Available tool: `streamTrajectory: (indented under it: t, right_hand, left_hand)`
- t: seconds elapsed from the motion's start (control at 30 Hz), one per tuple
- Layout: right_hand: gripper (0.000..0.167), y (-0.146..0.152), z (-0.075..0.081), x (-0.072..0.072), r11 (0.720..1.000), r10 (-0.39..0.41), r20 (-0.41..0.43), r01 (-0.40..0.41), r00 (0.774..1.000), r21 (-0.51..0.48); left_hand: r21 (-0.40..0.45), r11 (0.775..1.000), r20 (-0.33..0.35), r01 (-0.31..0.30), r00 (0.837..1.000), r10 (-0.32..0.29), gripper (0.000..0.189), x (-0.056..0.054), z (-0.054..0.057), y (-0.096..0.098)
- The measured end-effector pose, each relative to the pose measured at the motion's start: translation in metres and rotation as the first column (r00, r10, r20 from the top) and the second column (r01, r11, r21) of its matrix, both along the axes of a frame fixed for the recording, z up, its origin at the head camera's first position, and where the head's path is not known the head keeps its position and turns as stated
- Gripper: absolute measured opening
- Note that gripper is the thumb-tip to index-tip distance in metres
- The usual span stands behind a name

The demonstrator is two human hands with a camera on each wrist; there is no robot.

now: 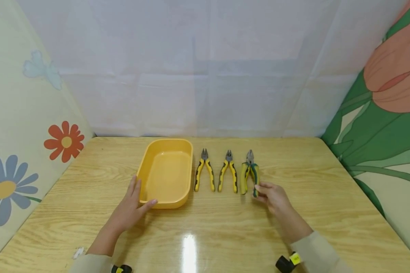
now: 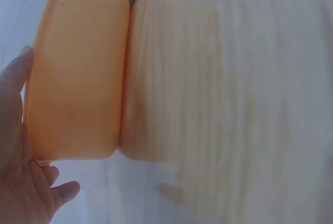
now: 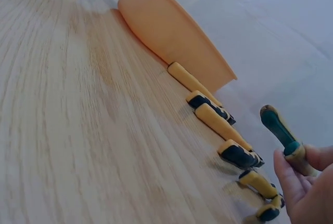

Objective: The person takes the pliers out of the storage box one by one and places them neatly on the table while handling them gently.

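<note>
My left hand (image 1: 130,212) rests at the near left corner of a yellow plastic tray (image 1: 169,176), fingers extended along its left side and thumb over the front rim. In the left wrist view the tray's outer wall (image 2: 78,78) fills the space beside that hand. My right hand (image 1: 276,199) pinches one handle of green-and-yellow pliers (image 3: 278,126), raised off the table, jaws pointing away from me. Beneath them lie other yellow-and-black pliers (image 3: 258,183), mostly covered in the head view. Two more pairs of pliers, the left (image 1: 205,167) and the middle (image 1: 229,168), lie between tray and right hand.
The wood-grain table (image 1: 212,242) reaches back to a pale cloth wall (image 1: 225,76). Flower-printed panels stand at left (image 1: 7,113) and right (image 1: 396,151). A small white mark (image 1: 78,252) shows on the table near my left forearm.
</note>
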State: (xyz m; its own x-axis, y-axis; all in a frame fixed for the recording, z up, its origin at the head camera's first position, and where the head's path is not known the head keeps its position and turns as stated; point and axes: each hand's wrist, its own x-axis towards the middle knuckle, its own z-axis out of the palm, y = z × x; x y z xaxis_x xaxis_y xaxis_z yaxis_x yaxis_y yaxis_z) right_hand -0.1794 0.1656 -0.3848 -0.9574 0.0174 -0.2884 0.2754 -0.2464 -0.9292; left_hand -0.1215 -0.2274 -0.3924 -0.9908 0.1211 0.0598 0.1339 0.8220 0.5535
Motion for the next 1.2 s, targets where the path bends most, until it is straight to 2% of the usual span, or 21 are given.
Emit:
streamTrajectory:
  t: [0.1,0.33,0.57,0.8,1.2]
  right_hand:
    - [0.025,0.006,0.001,0.0,1.0,-0.012,0.004,0.013,1.0,-0.016]
    - [0.05,0.017,0.0,0.0,1.0,-0.013,0.027,0.013,1.0,0.005]
    - [0.05,0.026,-0.003,0.0,0.998,-0.011,0.043,0.009,0.999,0.06]
    - [0.051,0.036,-0.006,-0.001,0.997,-0.031,0.082,0.025,0.996,0.067]
    - [0.053,0.051,-0.012,-0.002,0.995,-0.064,0.1,0.056,0.993,0.086]
  left_hand:
    - [-0.003,1.0,0.003,0.001,1.0,-0.001,0.087,0.0,0.0,0.0]
    - [0.013,1.0,0.01,0.004,1.0,-0.004,0.088,0.0,0.002,0.0]
    - [0.01,1.0,0.014,0.004,1.0,-0.005,0.088,0.001,0.002,0.0]
    - [0.0,1.0,0.015,0.003,1.0,-0.003,0.088,-0.001,0.002,0.0]
    - [0.007,1.0,0.012,0.005,1.0,-0.005,0.088,-0.001,0.002,0.0]
